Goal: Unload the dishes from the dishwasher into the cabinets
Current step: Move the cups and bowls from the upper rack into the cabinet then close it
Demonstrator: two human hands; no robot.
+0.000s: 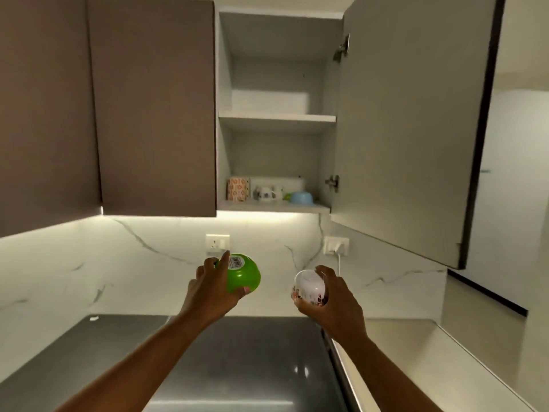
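My left hand [211, 288] grips a green plastic bowl [245, 275], its base with a barcode sticker turned up toward me. My right hand [332, 301] holds a white bowl with a red floral pattern [309, 285], also bottom up. Both are raised in front of the marble backsplash, below the open wall cabinet [276, 118]. On the cabinet's lower shelf [273, 206] stand a patterned cup [237, 188], a white mug [266, 193] and a blue bowl upside down [301, 197]. The upper shelf holds nothing that I can see.
The cabinet door [413, 120] hangs open to the right, its lower corner jutting out above the counter. Closed brown cabinet doors [154, 108] fill the left. A grey metal surface [237, 361] lies below my arms. Two wall sockets [335, 245] sit on the backsplash, one with a white cable.
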